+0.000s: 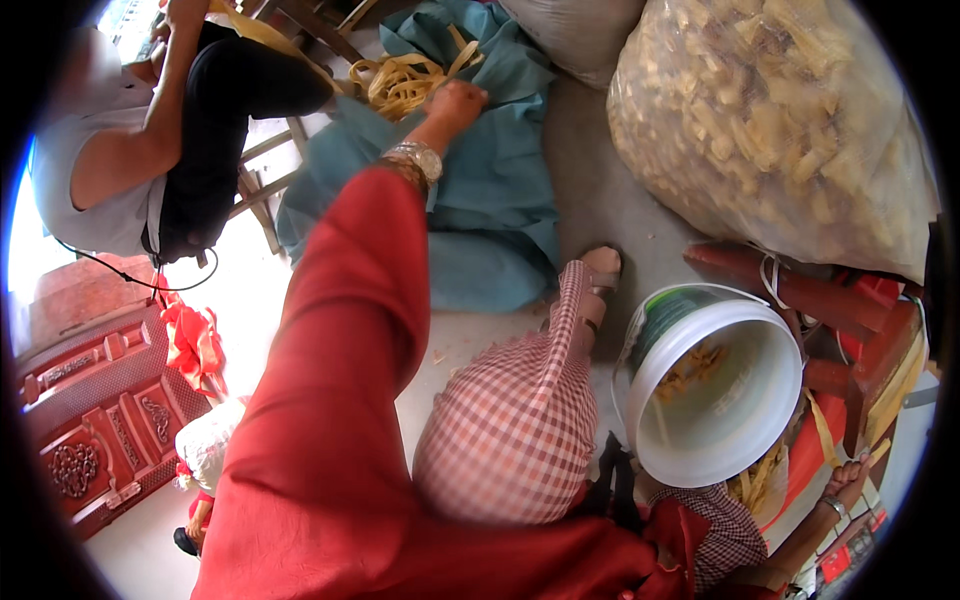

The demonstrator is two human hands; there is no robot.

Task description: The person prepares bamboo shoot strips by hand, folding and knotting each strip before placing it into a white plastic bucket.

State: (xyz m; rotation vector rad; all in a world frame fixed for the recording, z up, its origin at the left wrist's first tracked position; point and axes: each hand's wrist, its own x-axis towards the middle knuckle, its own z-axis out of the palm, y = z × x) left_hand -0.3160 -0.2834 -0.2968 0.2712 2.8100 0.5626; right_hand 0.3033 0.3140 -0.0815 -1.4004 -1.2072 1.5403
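Note:
My left hand (455, 105), in a red sleeve with a metal wristwatch, reaches far forward over a teal cloth (490, 170). Its fingers are curled at the edge of a heap of flat, pale yellow strips (395, 85) on that cloth; whatever they grip is hidden. Down at the right, my right hand (848, 478) is closed on a pale yellow strip (824, 430), beside a dark red wooden frame (865, 375). More loose strips (760, 483) lie below the bucket, near my right forearm.
A white bucket (655, 440) tilts beside my checked knee, yellow scraps inside. Behind it bulges a large translucent sack (760, 110) of yellowish pieces. Another person (130, 150) sits at the upper left near a wooden stool frame (262, 190). Carved red panels (110, 430) stand at the left.

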